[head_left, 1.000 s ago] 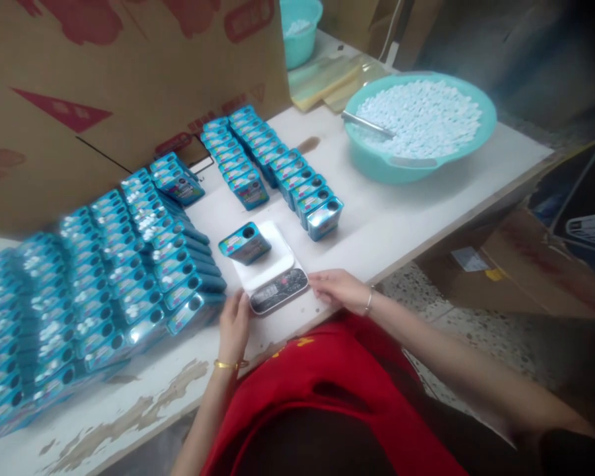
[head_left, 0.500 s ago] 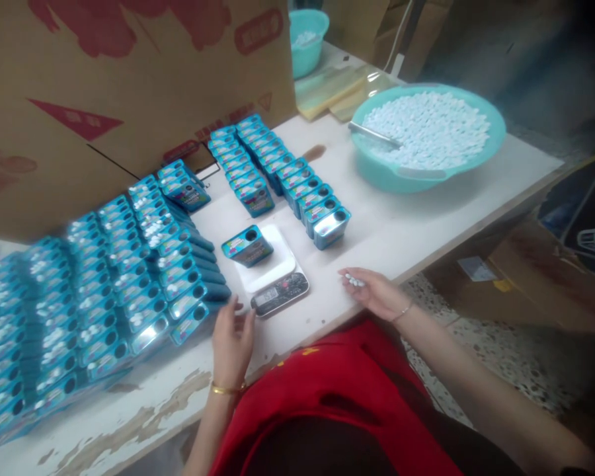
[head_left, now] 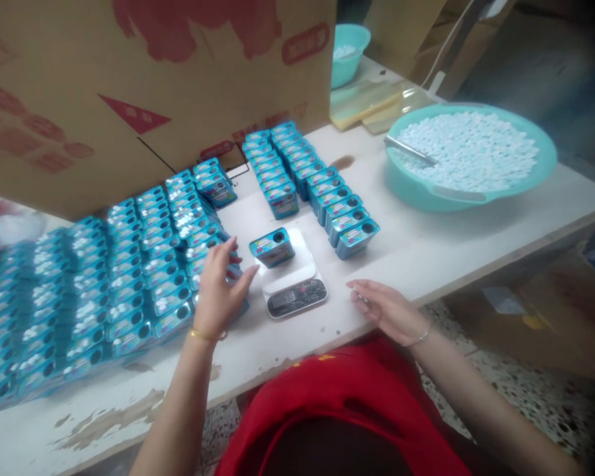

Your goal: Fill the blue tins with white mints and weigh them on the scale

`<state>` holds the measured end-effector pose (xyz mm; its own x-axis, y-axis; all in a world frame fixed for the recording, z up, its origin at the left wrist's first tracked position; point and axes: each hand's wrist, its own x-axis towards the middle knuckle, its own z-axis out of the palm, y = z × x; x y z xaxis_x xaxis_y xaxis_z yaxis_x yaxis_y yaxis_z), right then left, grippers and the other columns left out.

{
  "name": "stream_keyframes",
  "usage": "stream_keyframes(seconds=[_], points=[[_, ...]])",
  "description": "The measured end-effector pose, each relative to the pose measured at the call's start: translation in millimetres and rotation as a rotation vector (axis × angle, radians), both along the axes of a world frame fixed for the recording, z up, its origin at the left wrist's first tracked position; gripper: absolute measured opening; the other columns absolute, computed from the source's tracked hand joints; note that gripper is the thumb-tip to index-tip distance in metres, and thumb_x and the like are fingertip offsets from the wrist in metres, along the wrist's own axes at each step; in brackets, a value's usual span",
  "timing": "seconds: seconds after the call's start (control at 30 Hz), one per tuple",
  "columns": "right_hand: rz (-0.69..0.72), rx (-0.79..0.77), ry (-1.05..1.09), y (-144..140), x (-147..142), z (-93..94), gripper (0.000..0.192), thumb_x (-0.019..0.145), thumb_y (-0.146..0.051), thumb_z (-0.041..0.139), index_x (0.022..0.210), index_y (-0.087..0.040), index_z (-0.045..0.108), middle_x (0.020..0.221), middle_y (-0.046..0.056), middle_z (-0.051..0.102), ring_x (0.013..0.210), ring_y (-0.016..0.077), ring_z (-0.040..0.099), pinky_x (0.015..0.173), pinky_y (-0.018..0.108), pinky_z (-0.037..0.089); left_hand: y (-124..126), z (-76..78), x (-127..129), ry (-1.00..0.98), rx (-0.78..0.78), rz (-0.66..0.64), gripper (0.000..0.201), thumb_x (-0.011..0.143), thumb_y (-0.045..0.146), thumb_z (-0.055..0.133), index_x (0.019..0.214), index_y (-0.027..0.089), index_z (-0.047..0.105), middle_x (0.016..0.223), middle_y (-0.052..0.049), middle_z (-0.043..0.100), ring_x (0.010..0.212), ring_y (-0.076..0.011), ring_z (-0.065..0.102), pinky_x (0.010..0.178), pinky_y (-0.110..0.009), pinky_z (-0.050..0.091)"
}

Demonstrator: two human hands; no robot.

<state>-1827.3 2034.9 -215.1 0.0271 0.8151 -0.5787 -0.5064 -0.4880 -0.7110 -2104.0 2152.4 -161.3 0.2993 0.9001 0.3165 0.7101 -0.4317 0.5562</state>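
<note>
A blue tin (head_left: 272, 248) with a dark round hole in its top stands on the white plate of a small digital scale (head_left: 305, 268). My left hand (head_left: 221, 285) is just left of the tin, thumb and fingers apart, with nothing in it. Right of the scale, my right hand (head_left: 384, 309) hovers low over the table's front part, fingers curled around some small white pellets (head_left: 363, 299). Most of these are hidden by the fingers. Whether the scale's display shows a number I cannot tell.
Packed rows of blue tins (head_left: 123, 284), many with white pellets on top, fill the left side. More tins (head_left: 282, 198) stand behind the scale. A turquoise basin (head_left: 426, 192) of white pellets with a metal-handled tool (head_left: 410, 151) is at right. A large carton (head_left: 218, 86) stands behind.
My left hand has risen from beside the scale's display toward the tin, its fingers opening. My right hand's fingers have closed further over the pellets. The view has shifted left.
</note>
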Motion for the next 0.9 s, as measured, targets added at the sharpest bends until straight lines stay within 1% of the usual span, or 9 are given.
stream_keyframes(seconds=[0.07, 0.17, 0.27, 0.37, 0.43, 0.5, 0.67, 0.8, 0.9], points=[[0.061, 0.053, -0.046, 11.9, -6.8, 14.3, 0.034, 0.071, -0.039, 0.075, 0.094, -0.015, 0.065, 0.071, -0.002, 0.054, 0.051, 0.0035, 0.039, 0.041, 0.018, 0.024, 9.4, -3.7, -0.1, 0.018, -0.051, -0.045, 0.056, 0.081, 0.037, 0.063, 0.131, 0.021, 0.043, 0.116, -0.009, 0.051, 0.086, -0.0147, 0.059, 0.063, -0.026, 0.051], [0.157, 0.174, -0.094, 43.9, -21.5, 41.4, 0.035, 0.074, -0.04, 0.072, 0.095, -0.014, 0.064, 0.07, -0.003, 0.054, 0.05, 0.0025, 0.039, 0.044, 0.017, 0.025, 17.7, -10.7, 1.1, 0.02, -0.093, -0.079, 0.059, 0.08, 0.039, 0.064, 0.132, 0.021, 0.042, 0.114, -0.009, 0.052, 0.086, -0.0154, 0.059, 0.067, -0.028, 0.052], [0.285, 0.294, -0.202, 86.0, -39.9, 67.7, 0.024, 0.079, -0.034, 0.066, 0.089, -0.012, 0.063, 0.064, -0.003, 0.053, 0.046, 0.0024, 0.039, 0.043, 0.017, 0.025, 19.2, -14.6, 2.9, 0.01, -0.098, -0.068, 0.057, 0.082, 0.039, 0.062, 0.131, 0.02, 0.043, 0.113, -0.009, 0.053, 0.085, -0.016, 0.059, 0.071, -0.03, 0.051], [0.453, 0.341, -0.395, 122.7, -56.8, 85.0, 0.011, 0.084, -0.021, 0.058, 0.084, -0.011, 0.062, 0.056, -0.004, 0.052, 0.042, 0.0036, 0.039, 0.042, 0.017, 0.027, 17.3, -15.6, 2.4, -0.02, -0.098, -0.049, 0.056, 0.083, 0.04, 0.061, 0.132, 0.02, 0.043, 0.112, -0.009, 0.054, 0.083, -0.0153, 0.059, 0.072, -0.031, 0.051], [0.55, 0.336, -0.541, 138.9, -64.6, 90.3, 0.009, 0.084, -0.014, 0.056, 0.086, -0.011, 0.064, 0.051, -0.005, 0.051, 0.041, 0.0044, 0.039, 0.042, 0.018, 0.029, 15.9, -16.1, 0.6, -0.042, -0.11, -0.034, 0.058, 0.083, 0.039, 0.06, 0.134, 0.021, 0.04, 0.113, -0.009, 0.055, 0.081, -0.0144, 0.06, 0.072, -0.031, 0.051], [0.609, 0.325, -0.652, 148.5, -69.0, 92.3, 0.012, 0.084, -0.011, 0.056, 0.091, -0.009, 0.065, 0.05, -0.005, 0.051, 0.042, 0.0048, 0.04, 0.043, 0.018, 0.032, 15.1, -16.8, -1.5, -0.06, -0.127, -0.021, 0.059, 0.084, 0.039, 0.059, 0.137, 0.022, 0.037, 0.114, -0.008, 0.054, 0.079, -0.0133, 0.06, 0.072, -0.03, 0.051], [0.68, 0.332, -0.772, 159.6, -71.2, 92.9, 0.018, 0.084, -0.013, 0.057, 0.099, -0.008, 0.067, 0.051, -0.005, 0.051, 0.045, 0.0051, 0.042, 0.047, 0.018, 0.037, 17.1, -18.2, -3.0, -0.079, -0.149, -0.021, 0.059, 0.084, 0.039, 0.059, 0.136, 0.022, 0.038, 0.113, -0.008, 0.055, 0.077, -0.0127, 0.06, 0.072, -0.03, 0.051], [0.759, 0.416, -0.953, 167.7, -71.9, 94.1, 0.022, 0.082, -0.014, 0.061, 0.102, -0.01, 0.068, 0.054, -0.004, 0.054, 0.048, 0.0065, 0.047, 0.053, 0.02, 0.042, 20.1, -19.3, -1.6, -0.088, -0.145, -0.04, 0.057, 0.084, 0.039, 0.058, 0.135, 0.021, 0.04, 0.113, -0.009, 0.055, 0.077, -0.0131, 0.06, 0.072, -0.031, 0.051], [0.83, 0.469, -1.053, 170.4, -71.5, 97.0, 0.025, 0.082, -0.014, 0.062, 0.106, -0.011, 0.069, 0.061, -0.001, 0.059, 0.054, 0.0085, 0.052, 0.061, 0.022, 0.046, 20.1, -19.1, -2.3, -0.094, -0.153, -0.028, 0.057, 0.084, 0.039, 0.058, 0.135, 0.021, 0.039, 0.113, -0.009, 0.055, 0.078, -0.0132, 0.06, 0.071, -0.03, 0.051]])
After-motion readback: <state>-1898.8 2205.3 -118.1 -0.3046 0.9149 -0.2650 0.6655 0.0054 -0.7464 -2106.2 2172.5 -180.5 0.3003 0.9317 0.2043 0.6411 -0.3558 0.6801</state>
